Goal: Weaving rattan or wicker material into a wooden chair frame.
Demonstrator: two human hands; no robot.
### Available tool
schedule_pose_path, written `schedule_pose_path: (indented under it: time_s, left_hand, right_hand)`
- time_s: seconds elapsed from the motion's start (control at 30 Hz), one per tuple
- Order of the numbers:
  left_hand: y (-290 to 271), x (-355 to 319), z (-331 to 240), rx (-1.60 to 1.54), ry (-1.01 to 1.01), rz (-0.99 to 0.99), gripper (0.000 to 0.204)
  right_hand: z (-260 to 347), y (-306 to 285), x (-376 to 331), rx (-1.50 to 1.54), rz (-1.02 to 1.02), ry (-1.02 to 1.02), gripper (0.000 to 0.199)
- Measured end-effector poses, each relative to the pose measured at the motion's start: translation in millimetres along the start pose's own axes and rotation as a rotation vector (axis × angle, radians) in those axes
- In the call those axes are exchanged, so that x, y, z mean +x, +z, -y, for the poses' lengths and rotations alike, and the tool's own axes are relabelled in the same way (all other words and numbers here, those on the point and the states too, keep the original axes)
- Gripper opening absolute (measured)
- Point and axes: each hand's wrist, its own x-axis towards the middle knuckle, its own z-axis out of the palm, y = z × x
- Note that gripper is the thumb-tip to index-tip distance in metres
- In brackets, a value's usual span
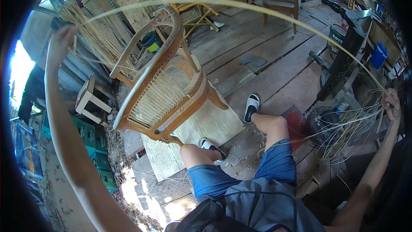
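Both hands, left [60, 43] and right [391, 103], closed on a long cane strip [240, 5] arched over a tilted wooden chair [163, 81].

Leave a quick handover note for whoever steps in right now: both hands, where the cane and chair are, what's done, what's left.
Left hand: raised high, gripping one end of a long cane strand.
Right hand: out to the side, closed on the strand's other end, beside a loose bundle of cane.
The strand arcs over the wooden chair, which lies tilted on a plywood sheet in front of the knees.
Done: the chair seat shows many parallel strands already woven.
Left: this strand is not yet threaded into the frame.
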Motion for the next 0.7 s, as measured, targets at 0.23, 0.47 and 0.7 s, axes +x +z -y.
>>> schedule_pose_path:
  time_s: [0.23, 0.47, 0.7]
  left_hand:
    - [100, -52, -3, 0.307, -0.405, -0.246, 0.037]
    - [160, -151, -290, -0.790, -0.117, 0.183, 0.026]
    - [118, -140, -181, -0.273, -0.031, 0.209, 0.019]
  right_hand:
    - [47, 301, 54, -0.168, 0.357, 0.049, 0.013]
    - [20, 494, 90, -0.197, 0.516, -0.294, 0.022]
    - [-18, 488, 105, -0.073, 0.616, -0.094, 0.022]
